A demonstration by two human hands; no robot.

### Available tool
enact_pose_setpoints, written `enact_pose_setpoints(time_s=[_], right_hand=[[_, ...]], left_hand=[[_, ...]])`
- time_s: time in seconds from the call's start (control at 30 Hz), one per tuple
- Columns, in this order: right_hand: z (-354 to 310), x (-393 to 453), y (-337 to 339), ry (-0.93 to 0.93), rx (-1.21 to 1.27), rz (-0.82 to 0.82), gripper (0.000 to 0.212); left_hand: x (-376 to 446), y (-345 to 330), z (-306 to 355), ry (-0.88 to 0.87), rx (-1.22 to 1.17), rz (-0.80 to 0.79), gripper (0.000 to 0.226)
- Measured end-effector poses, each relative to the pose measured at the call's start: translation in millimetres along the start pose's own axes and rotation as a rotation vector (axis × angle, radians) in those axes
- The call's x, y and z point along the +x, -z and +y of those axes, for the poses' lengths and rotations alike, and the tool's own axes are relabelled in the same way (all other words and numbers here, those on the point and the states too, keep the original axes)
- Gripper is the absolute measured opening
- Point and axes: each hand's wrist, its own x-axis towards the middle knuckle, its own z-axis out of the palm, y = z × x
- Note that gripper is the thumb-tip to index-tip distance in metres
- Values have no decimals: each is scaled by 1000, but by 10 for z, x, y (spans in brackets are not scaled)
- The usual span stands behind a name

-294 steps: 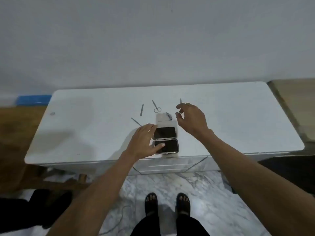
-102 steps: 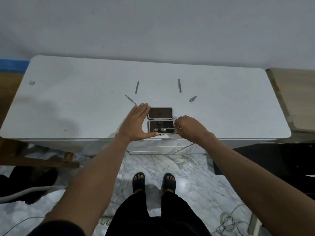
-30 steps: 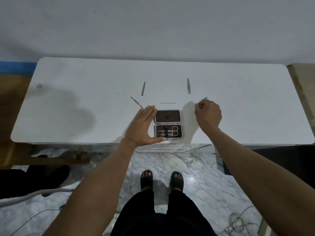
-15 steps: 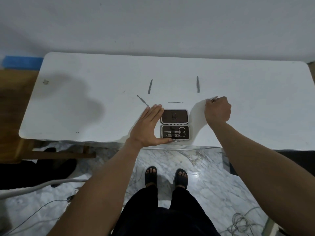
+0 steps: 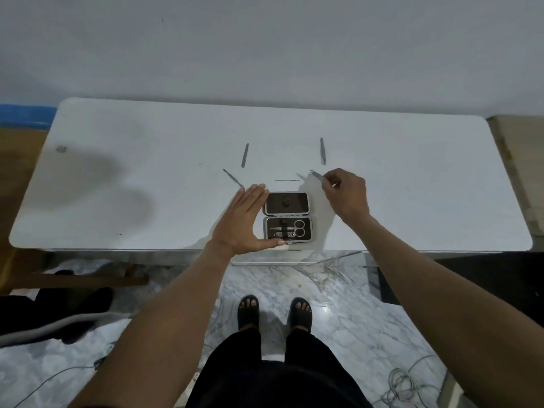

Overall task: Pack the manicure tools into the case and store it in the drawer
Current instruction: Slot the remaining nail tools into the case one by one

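dim, soft image; broad shadow on the table point(image 5: 88, 184), wide-angle bending at edges.

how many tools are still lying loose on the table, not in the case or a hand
4: one far left, one by the left hand's fingertips, a thin one behind the case, one far right.

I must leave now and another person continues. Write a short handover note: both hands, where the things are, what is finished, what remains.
Left hand: open, flat against the left side of the open case, steadying it.
Right hand: fingers pinch a small metal tool, lifted off the table.
Done: scissors and one or two small tools sit in the near half of the case.
Left: four tools lie loose beyond the case: two pointed ones at left, one at right, a thin rod. Pack them, close the case, put it in the drawer.
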Motion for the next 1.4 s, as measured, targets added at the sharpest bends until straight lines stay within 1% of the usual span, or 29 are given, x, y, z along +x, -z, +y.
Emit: enact_pose_setpoints(time_s=[0.1, 0.2, 0.3, 0.43, 0.67, 0.8, 0.97, 1.13, 1.4], right_hand=[[-20, -176, -5, 154, -71, -60, 19], [10, -338, -45, 261, -115, -113, 18], [48, -485, -89, 327, -153, -154, 15], [27, -634, -122, 371, -194, -189, 17], [31, -727, -139, 361, -268, -205, 16], [23, -746, -142, 332, -326, -193, 17], [-44, -776, -175, 339, -370, -180, 17], [-129, -805, -258, 338, -350, -205, 17], [-155, -839, -350, 300, -336, -173, 16]], left_hand=[[0, -4, 0, 2, -8, 3, 129], [-4, -5, 8, 9, -13, 3, 129], [-7, -5, 8, 11, -12, -1, 129], [-12, -11, 9, 10, -2, 2, 128], [-9, -17, 16, 6, 8, 5, 129], [-16, -15, 20, 5, -1, 8, 130], [-19, -26, 10, -3, -9, 17, 129], [-19, -25, 14, -6, -17, 21, 128], [-21, -32, 9, -8, -29, 29, 128]])
